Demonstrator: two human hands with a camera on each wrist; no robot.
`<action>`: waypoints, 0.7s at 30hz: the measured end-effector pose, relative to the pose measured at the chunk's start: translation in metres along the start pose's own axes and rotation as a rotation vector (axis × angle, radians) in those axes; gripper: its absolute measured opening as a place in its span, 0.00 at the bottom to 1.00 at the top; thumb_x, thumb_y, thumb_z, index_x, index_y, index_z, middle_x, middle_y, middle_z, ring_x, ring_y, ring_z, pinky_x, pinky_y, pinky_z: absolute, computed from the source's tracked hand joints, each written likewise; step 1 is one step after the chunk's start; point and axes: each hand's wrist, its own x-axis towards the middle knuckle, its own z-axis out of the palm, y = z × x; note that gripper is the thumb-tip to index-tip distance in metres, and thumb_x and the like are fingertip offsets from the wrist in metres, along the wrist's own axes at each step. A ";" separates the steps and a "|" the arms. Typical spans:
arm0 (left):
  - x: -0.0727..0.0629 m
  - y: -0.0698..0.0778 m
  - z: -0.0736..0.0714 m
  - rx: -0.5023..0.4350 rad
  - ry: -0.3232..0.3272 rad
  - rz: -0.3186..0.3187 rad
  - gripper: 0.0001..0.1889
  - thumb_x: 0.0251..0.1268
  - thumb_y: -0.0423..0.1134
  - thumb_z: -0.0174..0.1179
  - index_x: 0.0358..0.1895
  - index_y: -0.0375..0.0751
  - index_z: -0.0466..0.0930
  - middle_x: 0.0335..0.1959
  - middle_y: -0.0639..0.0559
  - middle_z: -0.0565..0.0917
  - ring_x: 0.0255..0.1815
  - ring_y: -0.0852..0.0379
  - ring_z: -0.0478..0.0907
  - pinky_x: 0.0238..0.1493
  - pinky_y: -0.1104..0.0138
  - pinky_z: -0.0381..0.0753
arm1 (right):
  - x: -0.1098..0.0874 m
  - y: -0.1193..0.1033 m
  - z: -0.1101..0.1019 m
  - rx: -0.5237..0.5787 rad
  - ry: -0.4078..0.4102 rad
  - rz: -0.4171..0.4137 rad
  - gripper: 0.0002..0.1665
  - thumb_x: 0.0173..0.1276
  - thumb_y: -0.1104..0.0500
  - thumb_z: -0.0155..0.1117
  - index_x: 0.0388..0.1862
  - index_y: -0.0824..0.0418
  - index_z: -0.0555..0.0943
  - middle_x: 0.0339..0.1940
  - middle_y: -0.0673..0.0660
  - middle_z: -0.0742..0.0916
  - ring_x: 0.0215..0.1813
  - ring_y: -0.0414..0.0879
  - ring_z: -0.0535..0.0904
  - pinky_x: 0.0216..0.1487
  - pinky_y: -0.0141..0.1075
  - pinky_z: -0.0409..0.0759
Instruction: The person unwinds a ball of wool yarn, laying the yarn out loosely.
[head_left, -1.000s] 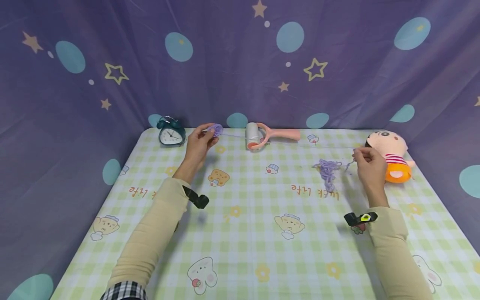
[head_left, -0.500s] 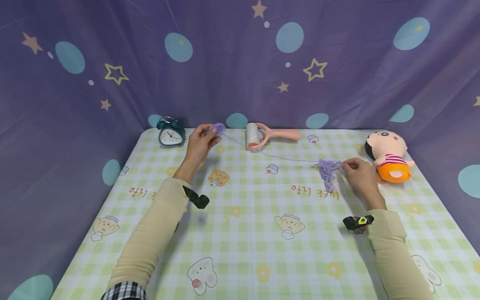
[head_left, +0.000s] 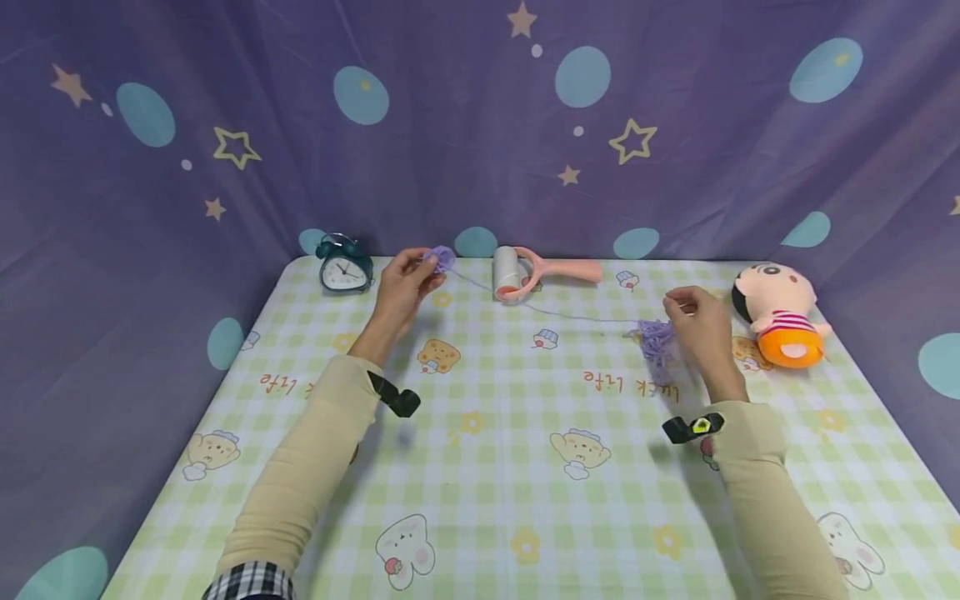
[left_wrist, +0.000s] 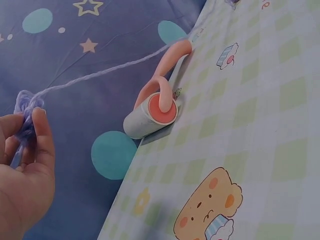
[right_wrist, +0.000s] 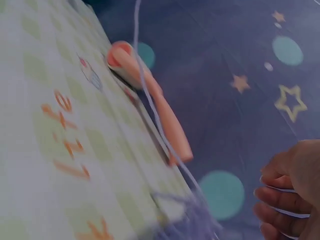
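Note:
My left hand [head_left: 405, 287] pinches a small wound bundle of purple yarn [head_left: 440, 259] between thumb and fingers near the table's back edge; the left wrist view shows its loops [left_wrist: 27, 107] above the fingertips. From it a single strand [head_left: 562, 315] runs right, across the lint roller, to a loose tangle of the same yarn [head_left: 654, 340] lying on the cloth. My right hand [head_left: 701, 325] hovers beside and partly over that tangle, hiding its right side. In the right wrist view its fingers [right_wrist: 282, 200] are loosely bent, with no yarn showing between them.
A lint roller with a pink handle [head_left: 573, 268] lies at the back middle. A dark green alarm clock [head_left: 345, 271] stands at the back left. On the right lies a plush doll [head_left: 783, 308] in orange shorts. Purple curtains [head_left: 450, 167] rise behind the checked tablecloth [head_left: 495, 483].
My right hand has moved left from beside the doll to the tangle, let go of the yarn and risen slightly. The strand, taut before, now sags. The left hand stays nearly still.

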 end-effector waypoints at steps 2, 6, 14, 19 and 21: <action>0.000 -0.001 0.001 -0.001 -0.011 -0.001 0.05 0.67 0.29 0.57 0.42 0.40 0.75 0.35 0.50 0.78 0.31 0.61 0.81 0.37 0.75 0.85 | 0.001 -0.008 0.011 0.024 0.001 -0.041 0.17 0.72 0.54 0.55 0.49 0.66 0.80 0.43 0.65 0.85 0.44 0.53 0.79 0.43 0.36 0.76; 0.001 -0.003 0.001 0.001 -0.034 0.007 0.05 0.67 0.29 0.57 0.43 0.40 0.75 0.34 0.50 0.78 0.31 0.61 0.80 0.36 0.75 0.85 | 0.004 -0.024 0.036 0.067 -0.011 -0.145 0.13 0.70 0.58 0.58 0.47 0.67 0.80 0.43 0.64 0.85 0.43 0.55 0.81 0.45 0.42 0.80; 0.000 -0.004 0.004 0.033 -0.044 0.013 0.04 0.67 0.30 0.57 0.42 0.41 0.75 0.32 0.51 0.77 0.30 0.61 0.80 0.35 0.75 0.85 | 0.000 -0.057 0.086 0.134 -0.151 -0.287 0.13 0.69 0.60 0.61 0.48 0.66 0.79 0.47 0.64 0.83 0.48 0.58 0.79 0.51 0.50 0.79; 0.000 -0.006 0.005 0.030 -0.050 0.011 0.04 0.66 0.30 0.57 0.41 0.41 0.76 0.32 0.50 0.78 0.29 0.61 0.80 0.35 0.75 0.85 | -0.007 -0.074 0.110 0.155 -0.257 -0.336 0.17 0.70 0.58 0.61 0.54 0.65 0.78 0.52 0.62 0.82 0.55 0.57 0.77 0.56 0.50 0.78; 0.000 -0.006 0.005 0.036 -0.054 0.009 0.04 0.67 0.30 0.57 0.41 0.41 0.76 0.32 0.50 0.77 0.28 0.61 0.81 0.35 0.75 0.85 | -0.009 -0.080 0.118 0.171 -0.284 -0.349 0.18 0.69 0.58 0.61 0.55 0.65 0.78 0.53 0.62 0.83 0.56 0.57 0.77 0.57 0.50 0.78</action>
